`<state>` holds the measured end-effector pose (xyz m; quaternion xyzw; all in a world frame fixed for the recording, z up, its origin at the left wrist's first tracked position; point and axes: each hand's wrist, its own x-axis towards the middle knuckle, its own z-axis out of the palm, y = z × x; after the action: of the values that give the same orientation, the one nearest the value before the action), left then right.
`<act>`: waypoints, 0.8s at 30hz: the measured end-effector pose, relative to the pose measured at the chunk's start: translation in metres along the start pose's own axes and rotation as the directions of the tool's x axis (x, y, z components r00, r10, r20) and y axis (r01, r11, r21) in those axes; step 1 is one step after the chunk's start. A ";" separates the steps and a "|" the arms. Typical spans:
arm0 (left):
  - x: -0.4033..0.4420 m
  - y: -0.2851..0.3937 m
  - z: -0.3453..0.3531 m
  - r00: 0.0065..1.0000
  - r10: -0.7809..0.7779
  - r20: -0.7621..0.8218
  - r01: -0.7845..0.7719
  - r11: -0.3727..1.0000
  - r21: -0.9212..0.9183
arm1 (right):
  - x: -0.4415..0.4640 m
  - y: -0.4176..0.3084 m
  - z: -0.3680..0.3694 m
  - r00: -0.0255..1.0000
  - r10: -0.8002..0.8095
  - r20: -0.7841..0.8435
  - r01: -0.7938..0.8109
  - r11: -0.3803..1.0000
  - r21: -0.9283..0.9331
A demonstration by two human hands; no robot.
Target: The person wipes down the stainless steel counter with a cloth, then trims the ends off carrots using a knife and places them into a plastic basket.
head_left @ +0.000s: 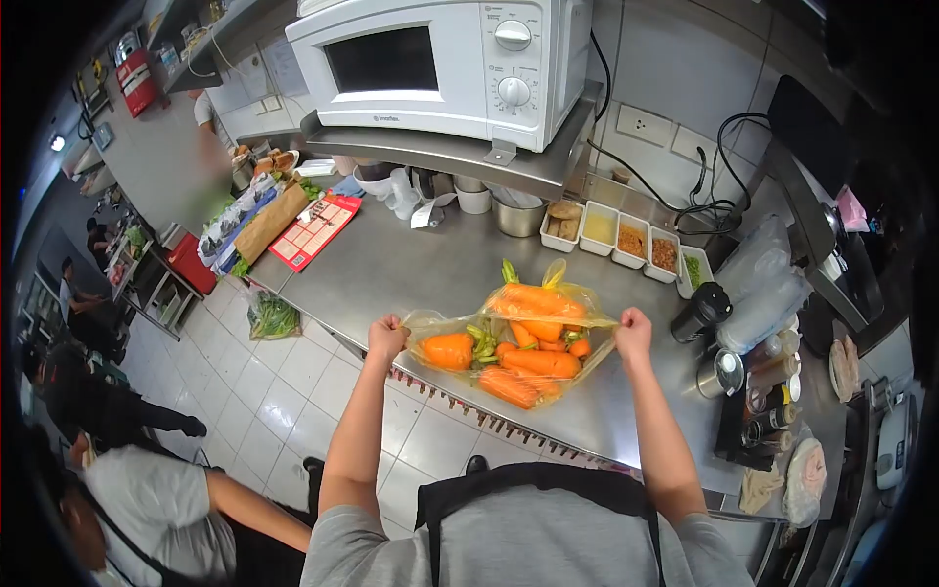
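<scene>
Carrots (pixel 540 363) lie in the bag (pixel 452 323); left hand (pixel 388 337) and right hand (pixel 633 335) pinch its opposite edges, where an even, gentle pull should avoid tearing.

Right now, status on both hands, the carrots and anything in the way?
Left hand grips yellow bag at left, right hand at right. Carrots inside, over the counter. Nothing seen blocking; white containers stand beyond.

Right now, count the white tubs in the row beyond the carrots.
5, left to right: tub of brown pieces, tub of yellow food, tub of orange food, tub of reddish food, tub of greens. No tub seems hidden.
</scene>
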<state>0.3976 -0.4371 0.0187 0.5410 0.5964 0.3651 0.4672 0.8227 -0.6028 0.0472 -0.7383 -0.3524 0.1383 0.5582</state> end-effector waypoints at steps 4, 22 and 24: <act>0.010 0.008 0.019 1.000 -0.012 0.019 0.013 0.997 -0.071 | 0.029 -0.016 0.025 0.996 0.056 0.070 -0.060 0.997 0.053; -0.028 -0.043 -0.016 0.982 0.172 -0.079 -0.180 0.978 -0.108 | -0.002 -0.075 -0.002 0.860 -0.385 0.335 0.481 0.829 -0.284; -0.057 -0.016 0.016 0.735 0.619 -0.275 -0.516 0.775 0.364 | -0.010 -0.074 -0.002 0.812 -0.425 0.399 0.559 0.762 -0.326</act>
<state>0.4065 -0.4971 0.0085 0.6739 0.5222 0.5060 0.1309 0.7900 -0.6017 0.1146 -0.6917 -0.6381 0.0151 0.3379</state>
